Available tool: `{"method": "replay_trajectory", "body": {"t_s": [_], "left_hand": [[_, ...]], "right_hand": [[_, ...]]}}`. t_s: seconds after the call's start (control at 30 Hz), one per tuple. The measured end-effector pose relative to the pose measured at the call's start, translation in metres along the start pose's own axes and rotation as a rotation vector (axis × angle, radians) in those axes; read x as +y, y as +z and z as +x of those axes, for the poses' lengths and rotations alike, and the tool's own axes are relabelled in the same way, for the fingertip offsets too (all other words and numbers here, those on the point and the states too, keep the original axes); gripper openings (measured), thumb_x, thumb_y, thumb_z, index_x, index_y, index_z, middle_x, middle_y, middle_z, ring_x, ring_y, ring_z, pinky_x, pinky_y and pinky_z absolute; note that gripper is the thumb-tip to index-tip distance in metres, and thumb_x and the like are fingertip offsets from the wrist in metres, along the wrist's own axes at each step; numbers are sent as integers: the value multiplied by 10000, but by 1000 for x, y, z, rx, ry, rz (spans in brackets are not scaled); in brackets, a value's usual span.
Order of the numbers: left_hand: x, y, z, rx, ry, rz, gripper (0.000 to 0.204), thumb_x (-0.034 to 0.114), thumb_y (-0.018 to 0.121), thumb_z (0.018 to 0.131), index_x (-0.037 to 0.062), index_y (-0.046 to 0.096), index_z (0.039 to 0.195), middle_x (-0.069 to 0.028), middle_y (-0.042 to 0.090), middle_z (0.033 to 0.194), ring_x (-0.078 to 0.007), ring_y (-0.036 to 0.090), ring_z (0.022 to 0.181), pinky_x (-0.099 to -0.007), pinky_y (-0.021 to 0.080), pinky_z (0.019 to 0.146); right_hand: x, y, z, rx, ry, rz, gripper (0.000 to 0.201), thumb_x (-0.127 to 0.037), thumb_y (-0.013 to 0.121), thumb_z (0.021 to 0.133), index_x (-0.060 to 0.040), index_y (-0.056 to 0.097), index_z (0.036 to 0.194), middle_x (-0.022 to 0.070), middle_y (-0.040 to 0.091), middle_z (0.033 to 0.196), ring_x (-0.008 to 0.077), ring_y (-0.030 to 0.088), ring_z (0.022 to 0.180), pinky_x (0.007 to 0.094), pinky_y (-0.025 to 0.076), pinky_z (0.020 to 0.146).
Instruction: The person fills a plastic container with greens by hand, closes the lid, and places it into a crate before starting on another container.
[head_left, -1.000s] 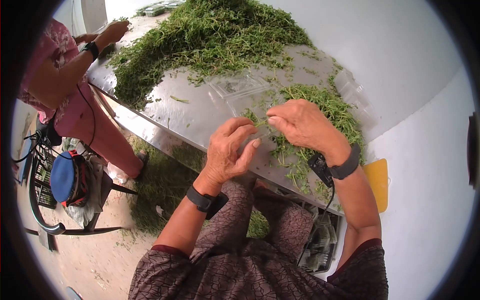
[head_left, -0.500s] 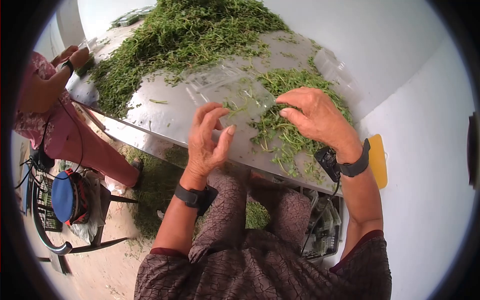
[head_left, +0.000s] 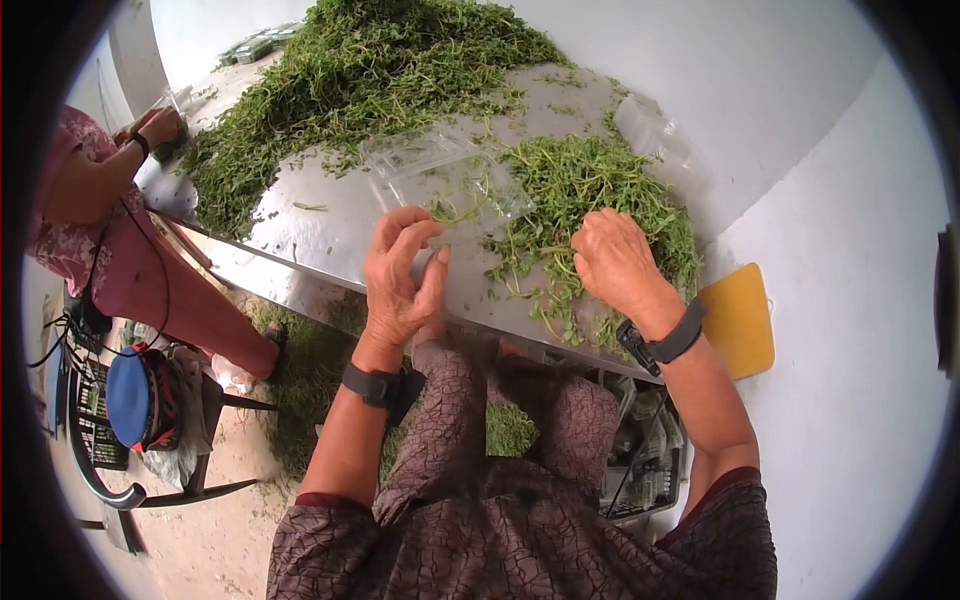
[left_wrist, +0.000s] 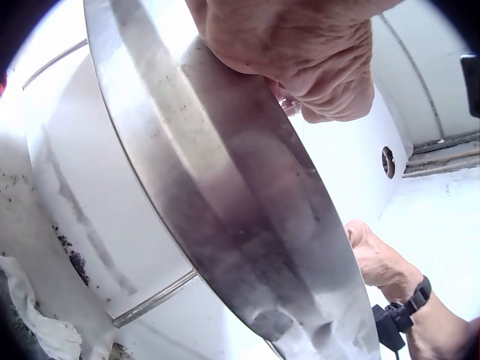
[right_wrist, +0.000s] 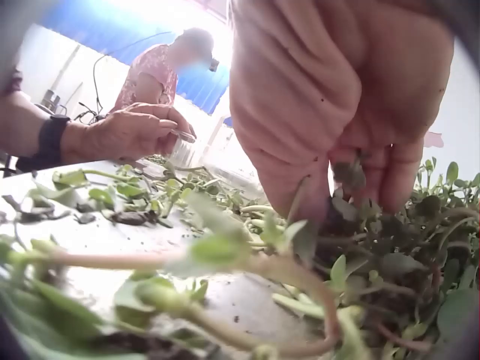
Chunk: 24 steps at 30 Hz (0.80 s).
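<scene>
In the head view my left hand [head_left: 405, 275] is at the near side of a clear plastic box [head_left: 425, 158], fingers bent toward the thumb. The right wrist view shows that left hand [right_wrist: 139, 131] pinching a thin clear edge. A few sprigs lie in or behind the see-through plastic. My right hand [head_left: 615, 262] is down at a small heap of leafy green sprigs [head_left: 590, 175], its fingers curled into the stems. Close up, the fingertips of the right hand [right_wrist: 330, 112] grip sprigs [right_wrist: 352, 274], partly hidden by leaves.
A large mound of greens [head_left: 370, 80] covers the back of the metal table [head_left: 310, 230]. More clear plastic [head_left: 655, 140] lies by the wall. A yellow board [head_left: 740, 320] leans at the right. Another person [head_left: 100, 185] works at the left, near a chair [head_left: 120, 495].
My right hand has left the clear plastic box and moved down into the small heap, fingers closing. My left hand has shifted left with the box edge.
</scene>
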<state>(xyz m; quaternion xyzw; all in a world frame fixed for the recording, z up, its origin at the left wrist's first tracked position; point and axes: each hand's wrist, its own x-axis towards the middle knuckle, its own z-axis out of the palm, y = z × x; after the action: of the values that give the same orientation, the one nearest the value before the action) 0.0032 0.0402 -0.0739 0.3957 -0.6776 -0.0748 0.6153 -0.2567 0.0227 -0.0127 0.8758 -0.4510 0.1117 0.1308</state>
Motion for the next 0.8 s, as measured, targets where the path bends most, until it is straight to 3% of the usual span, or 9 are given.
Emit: {"method": "replay_trajectory", "body": {"t_s": [0.07, 0.13, 0.27, 0.4, 0.6, 0.67, 0.77, 0.8], "left_hand": [[-4, -1, -1, -16, 6, 31, 247, 15, 583, 735, 13, 612, 979, -140, 557, 1076, -248, 573, 917, -323, 490, 771], [-4, -1, -2, -13, 4, 22, 247, 11, 580, 732, 11, 612, 977, -142, 556, 1075, -251, 574, 920, -323, 489, 775], [-2, 0, -3, -9, -11, -5, 252, 1, 579, 715, 6, 606, 966, -148, 557, 1057, -277, 575, 935, -341, 485, 803], [3, -1, 1, 19, 38, 2, 241, -21, 606, 694, -1, 609, 934, -168, 578, 992, -328, 593, 898, -363, 487, 792], [3, 0, 1, 33, 44, -4, 246, -19, 616, 684, 3, 608, 929, -168, 580, 973, -329, 607, 862, -355, 499, 752], [5, -1, 0, -19, -22, -30, 265, -18, 597, 684, 8, 605, 948, -153, 568, 1009, -312, 581, 930, -364, 474, 826], [6, -1, 0, -22, -18, -35, 271, -22, 604, 677, 7, 607, 946, -158, 569, 1006, -318, 584, 923, -365, 475, 822], [5, -1, 2, 7, 40, -7, 271, -20, 628, 674, 14, 602, 942, -157, 579, 979, -324, 604, 868, -359, 501, 749]], "right_hand": [[5, -2, 3, 38, -3, -21, 116, -89, 664, 700, -15, 599, 638, 136, 523, 711, 301, 531, 772, 418, 446, 711], [9, -13, 6, 153, 88, 122, 110, -85, 632, 721, -4, 613, 649, 131, 544, 690, 296, 556, 715, 417, 462, 651], [3, -47, 16, 206, 275, 369, 101, -87, 610, 730, 8, 635, 710, 141, 582, 696, 302, 582, 676, 414, 470, 616], [-1, -66, 30, 290, 385, 815, 102, -52, 615, 834, 39, 636, 794, -46, 500, 620, 20, 405, 575, 213, 328, 500], [-4, -81, 57, 399, 380, 878, 108, -61, 626, 840, 42, 655, 821, -55, 513, 614, 19, 428, 554, 208, 342, 493], [-9, -84, 65, 439, 358, 922, 110, -66, 634, 844, 37, 672, 835, -53, 537, 629, 22, 454, 556, 196, 363, 501], [-25, -82, 79, 435, 295, 1039, 106, -63, 635, 843, 37, 672, 836, -49, 540, 636, 23, 453, 557, 191, 366, 506], [-29, -79, 83, 431, 291, 1045, 106, -63, 635, 843, 37, 672, 836, -49, 540, 636, 23, 453, 557, 191, 366, 506]]}}
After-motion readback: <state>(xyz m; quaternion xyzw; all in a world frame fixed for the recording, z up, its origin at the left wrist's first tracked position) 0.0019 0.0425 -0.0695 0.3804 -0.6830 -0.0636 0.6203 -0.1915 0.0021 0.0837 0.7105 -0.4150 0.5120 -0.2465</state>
